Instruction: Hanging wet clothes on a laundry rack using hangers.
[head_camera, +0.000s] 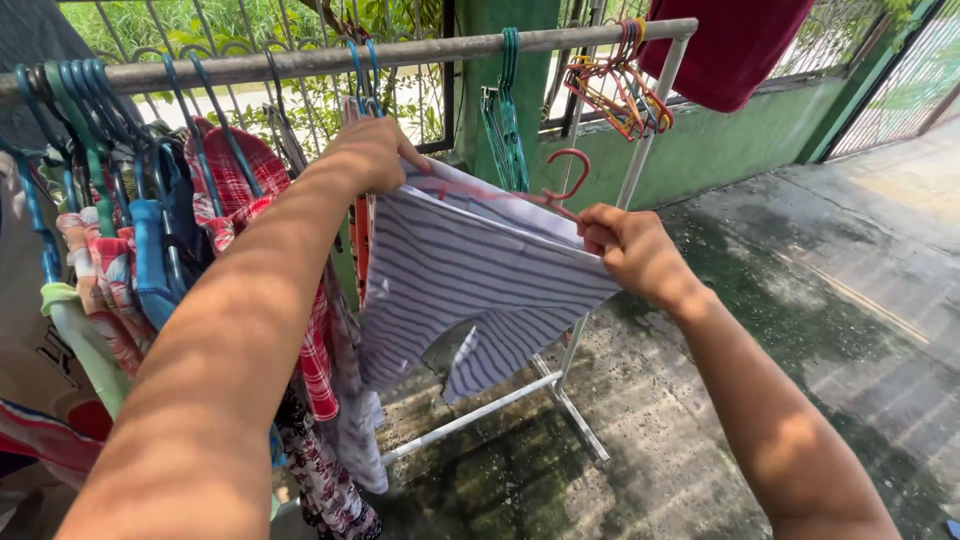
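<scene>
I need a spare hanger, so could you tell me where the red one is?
The red plastic hanger sits mid-frame inside the striped shirt, between both hands.

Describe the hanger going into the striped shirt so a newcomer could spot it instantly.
Start at the metal clothes rail running across the top. Below its middle, the left hand and right hand hold a white shirt with thin blue stripes stretched between them. The hanger pokes out of its top edge: a red hook, free of the rail, unlike the teal hangers hooked on it.
</scene>
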